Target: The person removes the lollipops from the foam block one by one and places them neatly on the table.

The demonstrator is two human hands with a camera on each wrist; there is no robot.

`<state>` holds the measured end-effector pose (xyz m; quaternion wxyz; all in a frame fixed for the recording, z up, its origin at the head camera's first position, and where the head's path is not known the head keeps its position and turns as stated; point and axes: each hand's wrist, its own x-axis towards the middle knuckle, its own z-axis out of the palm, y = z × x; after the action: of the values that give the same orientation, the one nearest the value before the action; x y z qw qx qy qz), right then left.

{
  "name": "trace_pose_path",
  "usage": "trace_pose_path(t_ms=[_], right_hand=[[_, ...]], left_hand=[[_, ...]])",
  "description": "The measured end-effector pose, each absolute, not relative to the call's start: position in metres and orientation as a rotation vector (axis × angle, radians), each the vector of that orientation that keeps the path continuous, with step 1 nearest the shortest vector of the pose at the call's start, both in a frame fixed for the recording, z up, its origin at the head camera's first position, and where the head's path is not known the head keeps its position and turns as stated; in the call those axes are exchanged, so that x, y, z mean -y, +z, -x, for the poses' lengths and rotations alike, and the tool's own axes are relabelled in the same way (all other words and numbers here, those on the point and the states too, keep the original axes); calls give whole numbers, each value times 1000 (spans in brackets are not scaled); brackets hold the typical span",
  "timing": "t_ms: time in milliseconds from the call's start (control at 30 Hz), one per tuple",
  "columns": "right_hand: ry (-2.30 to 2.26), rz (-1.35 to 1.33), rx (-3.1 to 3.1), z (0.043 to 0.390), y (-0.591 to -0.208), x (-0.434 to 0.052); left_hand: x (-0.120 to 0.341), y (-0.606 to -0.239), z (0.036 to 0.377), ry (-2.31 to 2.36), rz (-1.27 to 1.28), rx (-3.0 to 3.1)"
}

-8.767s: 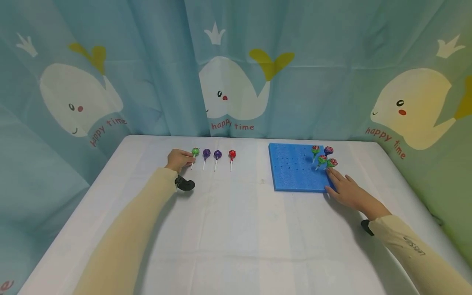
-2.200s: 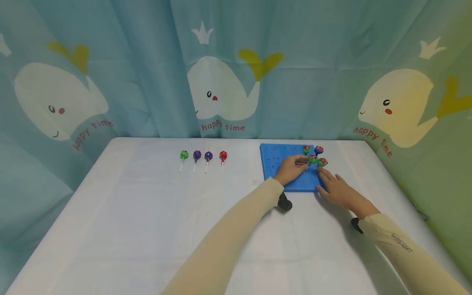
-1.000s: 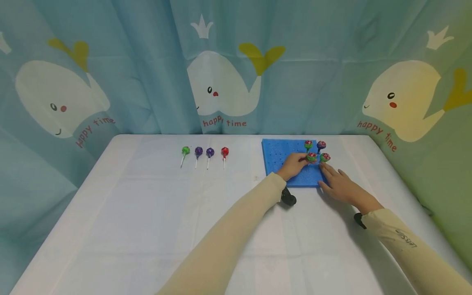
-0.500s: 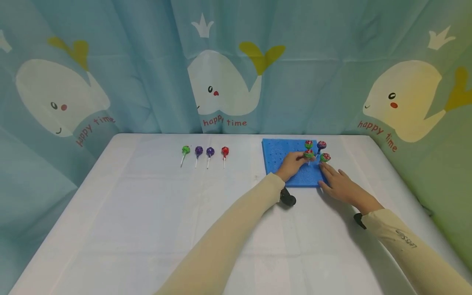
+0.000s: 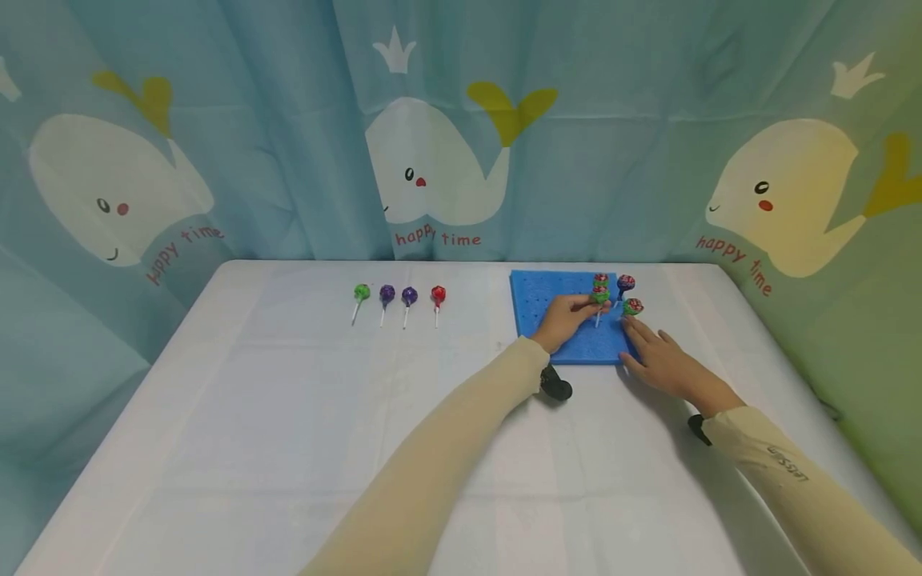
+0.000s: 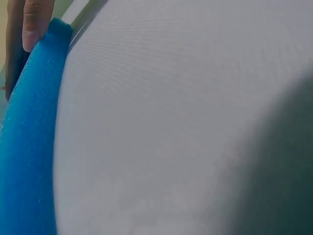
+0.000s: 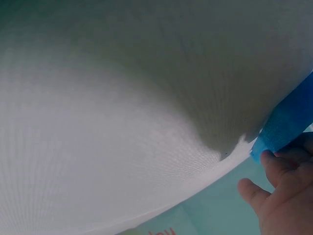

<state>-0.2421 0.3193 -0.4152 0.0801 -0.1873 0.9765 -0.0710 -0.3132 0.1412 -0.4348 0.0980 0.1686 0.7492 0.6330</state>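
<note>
The left hand pinches a green-wrapped lollipop, now lifted clear of the blue foam peg board (far right of table); the right hand, fingers flat, steadies its corner.

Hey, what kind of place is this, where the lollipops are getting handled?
Likely a staged tabletop recording booth: a white-covered table, whale-print curtains closing it in, and a blue foam board.

White-clothed table carrying sweets and foam

Four lollipops are lying in a row at the far side; a blue foam board is sitting to their right.
</note>
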Motion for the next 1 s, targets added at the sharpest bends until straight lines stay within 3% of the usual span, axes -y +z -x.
trace_pose_path(t_ms=[533, 1000], right_hand=[[-232, 571, -2908, 242, -412, -317], [-236, 566, -2883, 244, -413, -318]], left_hand=[[-104, -424, 309, 1955, -440, -1938], [-47, -397, 313, 1923, -456, -2115]])
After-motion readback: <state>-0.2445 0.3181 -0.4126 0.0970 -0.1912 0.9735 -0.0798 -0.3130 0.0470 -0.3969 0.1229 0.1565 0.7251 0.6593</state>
